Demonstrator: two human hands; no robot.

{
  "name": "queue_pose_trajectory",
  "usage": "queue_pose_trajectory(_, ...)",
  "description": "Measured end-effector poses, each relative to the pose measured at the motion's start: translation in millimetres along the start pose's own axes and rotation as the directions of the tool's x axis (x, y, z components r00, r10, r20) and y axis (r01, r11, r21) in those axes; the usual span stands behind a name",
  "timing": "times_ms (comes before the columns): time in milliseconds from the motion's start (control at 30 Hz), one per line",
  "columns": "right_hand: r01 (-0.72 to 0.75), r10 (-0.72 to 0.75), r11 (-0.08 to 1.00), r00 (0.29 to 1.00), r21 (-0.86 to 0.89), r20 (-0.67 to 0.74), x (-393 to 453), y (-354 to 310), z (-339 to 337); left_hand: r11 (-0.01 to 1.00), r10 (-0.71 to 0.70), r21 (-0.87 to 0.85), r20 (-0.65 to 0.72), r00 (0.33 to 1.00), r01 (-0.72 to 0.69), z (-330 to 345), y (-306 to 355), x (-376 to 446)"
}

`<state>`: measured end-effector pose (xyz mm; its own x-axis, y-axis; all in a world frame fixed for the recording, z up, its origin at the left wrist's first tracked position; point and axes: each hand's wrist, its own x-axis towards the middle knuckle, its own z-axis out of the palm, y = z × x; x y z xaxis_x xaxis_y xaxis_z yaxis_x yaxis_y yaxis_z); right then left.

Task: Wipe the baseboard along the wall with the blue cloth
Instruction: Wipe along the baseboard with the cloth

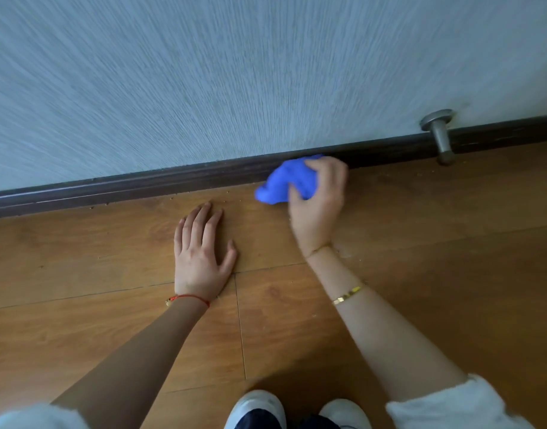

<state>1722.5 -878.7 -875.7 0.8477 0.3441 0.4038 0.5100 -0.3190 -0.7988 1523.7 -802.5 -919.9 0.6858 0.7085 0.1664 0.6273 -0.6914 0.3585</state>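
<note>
A dark brown baseboard (160, 184) runs along the foot of the pale textured wall, rising from left to right. My right hand (320, 202) grips a bunched blue cloth (284, 181), whose upper edge touches the baseboard near the middle of the view. My left hand (201, 252) rests flat on the wooden floor, fingers straight and pointing toward the wall, a short way in front of the baseboard.
A grey metal door stop (439, 134) sticks out from the wall just above the baseboard, to the right of the cloth. Small crumbs lie along the floor edge (173, 198). My white shoes (256, 410) are at the bottom of the wooden floor (451, 243).
</note>
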Motion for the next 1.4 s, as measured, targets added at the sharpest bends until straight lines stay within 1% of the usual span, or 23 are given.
queue_pose_trajectory(67, 0.087, -0.087, 0.996, 0.986, 0.008, 0.143, -10.8, -13.5, 15.2, 1.000, 0.010, -0.004, 0.003, 1.000, -0.010, 0.4, -0.4, 0.3)
queue_pose_trajectory(133, 0.120, -0.116, 0.993, 0.981, -0.013, 0.156, -5.2, -9.6, 11.8, 1.000, 0.014, -0.005, 0.008, 1.000, -0.014, -0.2, -1.9, 0.3)
queue_pose_trajectory(167, 0.095, -0.091, 0.995, 0.989, -0.027, 0.116, -0.8, -1.7, 3.4, 1.000, 0.014, -0.006, 0.015, 1.000, -0.014, -0.5, -2.5, -0.2)
queue_pose_trajectory(267, -0.079, 0.073, 0.995, 0.992, -0.055, -0.107, 17.4, 22.7, -26.2, 1.000, 0.005, 0.003, 0.024, 1.000, -0.005, -1.3, -2.1, -1.2)
queue_pose_trajectory(333, -0.102, 0.091, 0.992, 0.986, -0.078, -0.141, 18.5, 21.6, -27.8, 1.000, 0.004, 0.009, 0.018, 1.000, -0.004, -0.9, -1.1, -1.1)
queue_pose_trajectory(367, -0.063, 0.053, 0.994, 0.993, -0.094, -0.107, 14.5, 14.9, -21.4, 1.000, 0.005, 0.009, 0.012, 1.000, -0.006, -0.4, -0.5, -0.6)
queue_pose_trajectory(433, 0.070, -0.066, 0.993, 0.997, -0.094, 0.047, 1.3, -6.2, -1.4, 1.000, 0.009, 0.011, 0.004, 1.000, -0.009, 0.3, -0.5, -0.1)
queue_pose_trajectory(500, 0.188, -0.171, 0.980, 0.965, -0.067, 0.201, -12.6, -27.7, 20.4, 1.000, 0.019, 0.009, -0.004, 1.000, -0.019, 1.3, -2.0, 0.0)
queue_pose_trajectory(567, 0.221, -0.202, 0.974, 0.949, -0.055, 0.242, -15.0, -36.5, 31.9, 1.000, 0.026, 0.002, -0.012, 1.000, -0.026, 1.9, -3.7, -0.3)
queue_pose_trajectory(633, 0.168, -0.154, 0.984, 0.968, -0.054, 0.196, -9.3, -26.8, 21.5, 1.000, 0.027, -0.006, -0.009, 1.000, -0.027, 1.3, -5.0, -0.5)
queue_pose_trajectory(700, 0.006, -0.004, 0.998, 0.999, -0.068, 0.035, 2.2, -2.0, -2.6, 1.000, 0.023, -0.005, -0.006, 1.000, -0.023, 0.6, -4.2, -0.7)
queue_pose_trajectory(767, -0.146, 0.136, 0.987, 0.980, -0.062, -0.142, 16.0, 22.6, -26.2, 1.000, 0.011, 0.006, 0.004, 1.000, -0.011, -0.4, -3.0, -0.6)
queue_pose_trajectory(800, -0.181, 0.167, 0.982, 0.969, -0.061, -0.181, 20.6, 29.2, -32.0, 1.000, 0.006, 0.007, 0.009, 1.000, -0.006, -0.9, -2.3, -0.7)
queue_pose_trajectory(867, -0.153, 0.141, 0.986, 0.977, -0.064, -0.157, 21.0, 27.6, -28.2, 1.000, 0.000, 0.008, 0.022, 1.000, 0.000, -0.3, -0.7, -0.2)
queue_pose_trajectory(933, -0.049, 0.046, 0.997, 0.997, -0.054, -0.057, 9.6, 13.8, -13.7, 1.000, -0.001, 0.003, 0.025, 1.000, 0.001, 0.3, -0.4, 0.5)
queue_pose_trajectory(1000, 0.036, -0.034, 0.999, 0.997, -0.025, 0.068, -3.6, 1.3, 1.5, 1.000, 0.005, -0.002, 0.008, 1.000, -0.005, 0.9, -1.5, 0.1)
queue_pose_trajectory(1067, 0.048, -0.048, 0.999, 0.992, -0.002, 0.115, -3.7, -0.1, 6.2, 1.000, 0.015, -0.004, -0.001, 1.000, -0.015, 0.9, -2.7, -0.1)
queue_pose_trajectory(1100, 0.029, -0.028, 1.000, 0.995, -0.003, 0.099, -0.4, 4.0, 2.9, 1.000, 0.015, -0.005, 0.002, 1.000, -0.015, 0.4, -3.4, -0.2)
queue_pose_trajectory(1167, -0.061, 0.061, 0.998, 0.998, -0.020, 0.009, 8.3, 17.4, -12.6, 1.000, 0.006, -0.008, 0.014, 1.000, -0.006, -0.5, -3.9, -0.9)
queue_pose_trajectory(1233, -0.158, 0.155, 0.987, 0.984, -0.025, -0.093, 16.8, 30.0, -29.1, 1.000, -0.002, -0.004, 0.025, 1.000, 0.002, -0.8, -2.4, -0.4)
queue_pose_trajectory(1267, -0.175, 0.170, 0.984, 0.979, -0.033, -0.115, 18.4, 33.1, -32.3, 1.000, -0.004, -0.002, 0.025, 1.000, 0.004, -1.0, -2.3, -0.3)
queue_pose_trajectory(1333, -0.132, 0.126, 0.990, 0.987, -0.058, -0.098, 15.7, 28.3, -27.5, 1.000, -0.002, -0.002, 0.021, 1.000, 0.002, -0.4, -2.1, -0.3)
queue_pose_trajectory(1400, -0.039, 0.038, 0.997, 0.999, -0.064, -0.017, 6.7, 15.6, -12.8, 1.000, -0.002, -0.004, 0.020, 1.000, 0.002, 0.0, -2.3, -0.6)
